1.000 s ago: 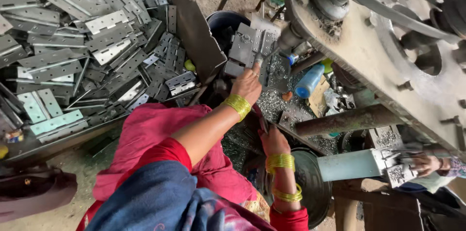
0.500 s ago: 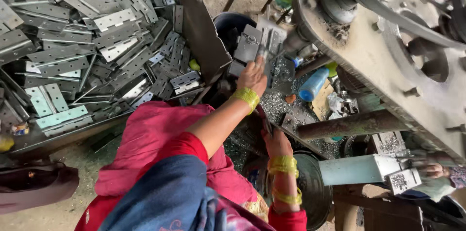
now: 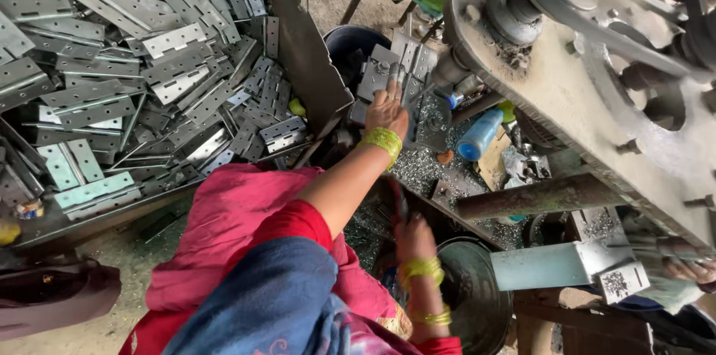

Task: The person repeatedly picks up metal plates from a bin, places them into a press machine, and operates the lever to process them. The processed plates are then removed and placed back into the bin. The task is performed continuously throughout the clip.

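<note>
My left hand (image 3: 387,111), with yellow bangles at the wrist, reaches forward and presses a grey metal hinge plate (image 3: 375,75) against the spindle of a large grey machine (image 3: 567,94). The fingers lie over the plate's lower edge. My right hand (image 3: 414,239), also in yellow bangles, is lower and closer to me, closed around a dark lever handle (image 3: 397,202) that rises beside the machine bed. Metal shavings (image 3: 418,165) cover the bed between both hands.
A big open bin (image 3: 306,49) at the left is heaped with several grey hinges (image 3: 134,79). A blue bottle (image 3: 477,135) lies on the bed. A dark round tub (image 3: 473,295) stands below. Another person's hand (image 3: 690,269) shows at the right edge.
My left hand has stayed on the hinge plate at the spindle. My right hand on the lever sits slightly lower in view than a second ago.
</note>
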### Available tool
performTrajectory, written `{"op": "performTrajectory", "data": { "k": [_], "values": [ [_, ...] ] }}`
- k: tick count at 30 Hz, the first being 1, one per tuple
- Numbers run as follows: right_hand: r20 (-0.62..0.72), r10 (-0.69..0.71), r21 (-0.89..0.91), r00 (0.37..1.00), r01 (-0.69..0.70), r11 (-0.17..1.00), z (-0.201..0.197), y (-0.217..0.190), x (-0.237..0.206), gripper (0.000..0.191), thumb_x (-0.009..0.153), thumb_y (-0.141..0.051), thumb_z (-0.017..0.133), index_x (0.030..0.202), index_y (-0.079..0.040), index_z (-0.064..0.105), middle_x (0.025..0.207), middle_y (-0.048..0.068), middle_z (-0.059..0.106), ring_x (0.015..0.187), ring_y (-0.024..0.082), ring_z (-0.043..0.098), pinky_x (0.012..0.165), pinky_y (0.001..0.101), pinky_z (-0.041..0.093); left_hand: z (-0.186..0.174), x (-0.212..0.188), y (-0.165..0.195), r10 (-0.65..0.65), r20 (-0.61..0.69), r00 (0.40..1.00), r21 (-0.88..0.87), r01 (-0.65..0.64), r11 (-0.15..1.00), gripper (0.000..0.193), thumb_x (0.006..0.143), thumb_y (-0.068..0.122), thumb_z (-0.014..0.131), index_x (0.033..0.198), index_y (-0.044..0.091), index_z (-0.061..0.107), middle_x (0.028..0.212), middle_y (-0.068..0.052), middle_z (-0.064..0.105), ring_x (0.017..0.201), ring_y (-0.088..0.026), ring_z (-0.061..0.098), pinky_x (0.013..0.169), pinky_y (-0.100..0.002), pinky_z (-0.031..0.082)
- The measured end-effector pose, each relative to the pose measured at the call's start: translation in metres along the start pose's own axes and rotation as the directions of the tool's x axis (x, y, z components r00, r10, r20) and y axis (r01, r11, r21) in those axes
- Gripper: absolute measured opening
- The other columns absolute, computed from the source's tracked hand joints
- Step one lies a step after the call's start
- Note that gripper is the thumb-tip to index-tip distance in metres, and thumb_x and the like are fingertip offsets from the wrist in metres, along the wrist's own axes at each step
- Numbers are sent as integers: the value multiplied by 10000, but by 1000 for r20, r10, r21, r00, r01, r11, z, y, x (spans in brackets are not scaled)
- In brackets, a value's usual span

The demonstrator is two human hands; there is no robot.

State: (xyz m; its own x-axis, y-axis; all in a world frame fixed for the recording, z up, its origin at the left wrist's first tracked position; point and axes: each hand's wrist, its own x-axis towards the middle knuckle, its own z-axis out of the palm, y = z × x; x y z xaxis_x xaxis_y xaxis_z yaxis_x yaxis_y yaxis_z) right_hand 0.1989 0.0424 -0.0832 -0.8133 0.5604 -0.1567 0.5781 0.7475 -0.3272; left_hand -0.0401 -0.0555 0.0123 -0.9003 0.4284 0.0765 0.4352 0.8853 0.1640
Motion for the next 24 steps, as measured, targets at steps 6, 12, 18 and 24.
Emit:
{"op": "performTrajectory", "data": {
  "k": [6,12,18,24],
  "values": [
    [107,52,-38,993,-48,998,15,-1,-7,473,935,-498,568,1087,-61,668,1032,297,714,1011,485,670,838,568,544,4,2,-7,-37,-217,975,-59,25,998,492,875,73,559,1354,104,666,1689,-111,237,1579,-288,107,1044,-395,319],
    [1,-117,-4,993,117,993,11,18,14,464,947,-479,549,1085,-43,628,1007,295,712,974,490,679,807,568,544,-25,15,-4,-27,105,994,124,14,992,465,933,87,553,1391,71,631,1714,-155,154,1578,-317,82,1088,-414,259],
    [28,36,52,999,-37,998,47,11,-19,465,925,-486,611,1117,-62,614,1029,286,712,1004,493,662,835,570,525,-25,26,-2,-46,117,992,35,42,998,446,948,114,551,1386,114,640,1712,-85,172,1588,-271,92,1136,-401,222],
    [-171,-60,-56,983,51,997,-40,-27,-1,402,927,-431,614,1158,-101,632,1030,245,725,959,462,679,808,555,526,-1,-33,-21,103,-123,987,2,-103,995,358,948,241,532,1221,90,707,1689,-153,226,1565,-295,134,1120,-426,240]
  ]
}}
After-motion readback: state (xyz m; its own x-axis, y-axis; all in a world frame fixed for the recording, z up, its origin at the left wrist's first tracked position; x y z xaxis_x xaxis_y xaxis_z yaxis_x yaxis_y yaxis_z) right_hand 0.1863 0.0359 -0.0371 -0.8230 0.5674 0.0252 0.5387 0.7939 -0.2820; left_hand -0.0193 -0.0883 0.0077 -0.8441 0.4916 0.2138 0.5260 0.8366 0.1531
